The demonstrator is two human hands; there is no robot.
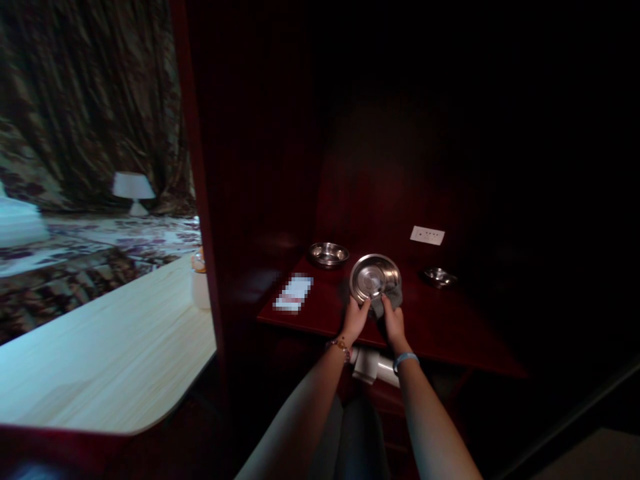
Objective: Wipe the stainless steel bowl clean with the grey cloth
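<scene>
A shiny metal bowl [371, 272] is held tilted above the dark red desk [325, 308], its inside turned toward me. My left hand [355, 319] grips the near left part of its rim, thumb on the inside. At the near right rim my right hand [394, 321] is closed on a grey cloth [395, 297], which lies against the bowl. The fingers of both hands are mostly hidden behind the bowl and cloth; only the thumbs show well.
Two more metal bowls stand on the desk, one at the back left [329, 255] and one at the right [439, 277]. A blurred-out white item [294, 293] lies left. A white socket panel [427, 235] is on the back wall. Beyond a partition are a pale wooden table [110, 353] and a lamp [134, 190].
</scene>
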